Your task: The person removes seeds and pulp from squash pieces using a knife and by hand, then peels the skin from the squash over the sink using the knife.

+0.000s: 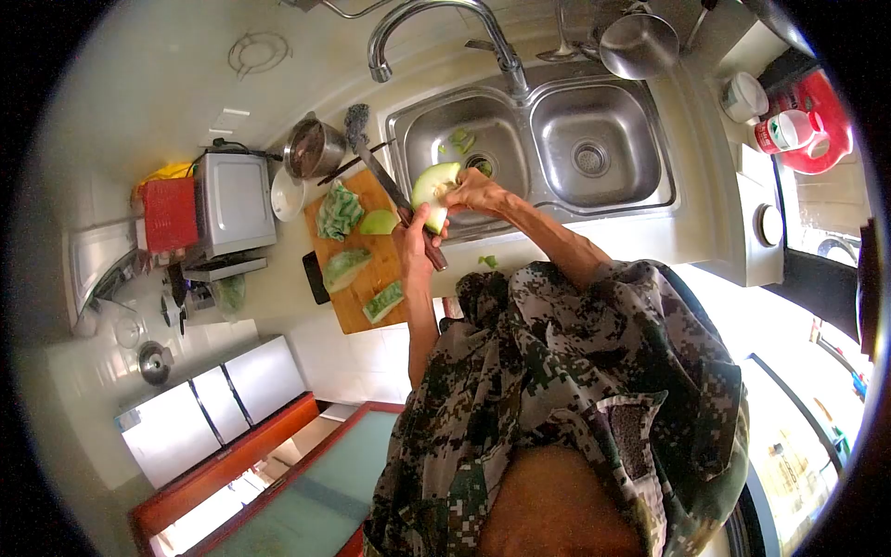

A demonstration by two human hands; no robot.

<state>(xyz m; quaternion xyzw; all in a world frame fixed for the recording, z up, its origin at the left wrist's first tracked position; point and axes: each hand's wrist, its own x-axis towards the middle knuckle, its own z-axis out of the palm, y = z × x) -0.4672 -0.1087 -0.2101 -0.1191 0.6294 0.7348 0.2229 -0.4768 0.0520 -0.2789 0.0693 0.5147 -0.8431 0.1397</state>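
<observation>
Over the front edge of the left sink basin, I hold a pale green winter melon piece with a hollowed, whitish inner side. My left hand grips its lower end, with the knife in the same hand. The dark knife handle sticks out below the fingers, and the blade points up and left over the board's edge. The fingers of my right hand are pinched into the hollow of the melon; the fingertips are partly hidden. To the left, several melon pieces lie on the wooden cutting board.
A green-and-white crumpled bundle rests on the board. Green scraps lie in the left basin, beneath the faucet. A pot and a white bowl stand behind the board. The right basin adjoins.
</observation>
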